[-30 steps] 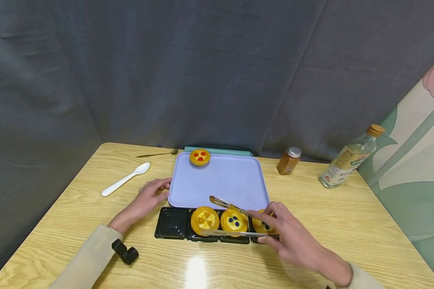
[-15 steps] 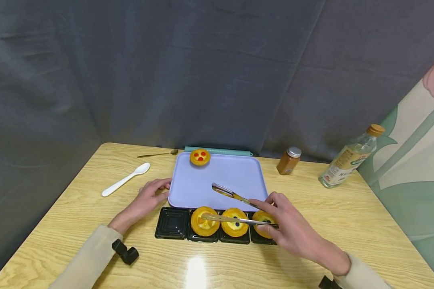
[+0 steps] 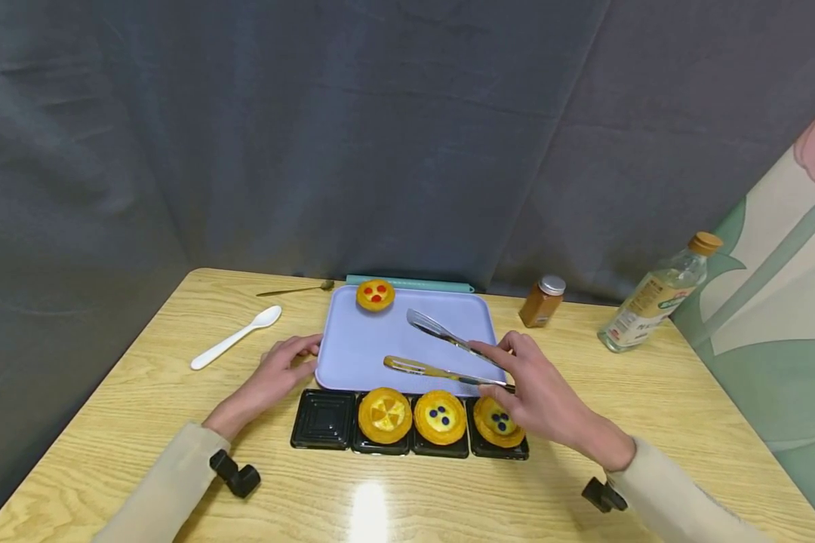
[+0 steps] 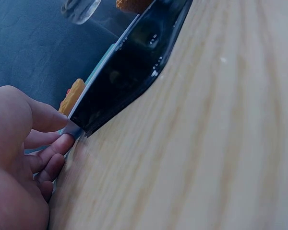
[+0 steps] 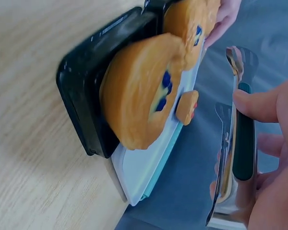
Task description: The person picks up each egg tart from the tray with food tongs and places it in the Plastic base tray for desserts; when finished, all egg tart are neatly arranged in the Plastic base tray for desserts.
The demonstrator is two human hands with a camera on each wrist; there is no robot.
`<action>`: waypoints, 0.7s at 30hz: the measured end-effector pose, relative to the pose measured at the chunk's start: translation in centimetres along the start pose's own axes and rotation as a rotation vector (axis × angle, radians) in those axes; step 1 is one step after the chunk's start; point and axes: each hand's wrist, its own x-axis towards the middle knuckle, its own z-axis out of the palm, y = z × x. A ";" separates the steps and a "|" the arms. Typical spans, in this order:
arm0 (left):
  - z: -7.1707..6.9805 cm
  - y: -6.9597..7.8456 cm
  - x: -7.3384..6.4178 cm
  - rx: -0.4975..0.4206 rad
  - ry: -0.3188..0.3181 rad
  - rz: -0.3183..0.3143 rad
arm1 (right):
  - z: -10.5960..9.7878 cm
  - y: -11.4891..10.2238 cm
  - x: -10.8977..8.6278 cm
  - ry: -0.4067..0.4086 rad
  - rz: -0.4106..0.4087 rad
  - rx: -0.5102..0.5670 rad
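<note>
My right hand [image 3: 543, 396] holds a pair of metal tongs [image 5: 244, 139] with dark grips, the arms spread and nothing between them. The tongs hang over the lilac tray [image 3: 360, 354]. On the tray's far left part sits a small tart with red toppings [image 3: 376, 296]. My left hand [image 3: 287, 369] pinches the tray's left edge between thumb and fingers, near a corner. In front of the tray lies a row of square black plastic cups [image 3: 322, 418]. Three of them hold tarts: one with yellow wedges [image 3: 385, 415], and two with blueberries, in the middle [image 3: 440, 417] and at the right [image 3: 497, 424].
A white spoon [image 3: 234, 341] and a thin dark-tipped utensil [image 3: 295, 289] lie left of the tray. Behind it runs a teal strip [image 3: 435, 286]. A small brown jar [image 3: 542, 303] and a clear bottle [image 3: 659, 298] stand at the right, before a dark curtain [image 3: 394, 151].
My right hand has lifted the tongs away from the blueberry tarts, up and back over the tray. The left hand has stayed at the tray's edge.
</note>
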 end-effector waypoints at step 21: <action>0.0 0.1 0.0 0.000 -0.005 0.003 | 1.7 2.9 4.5 0.025 -0.026 -0.058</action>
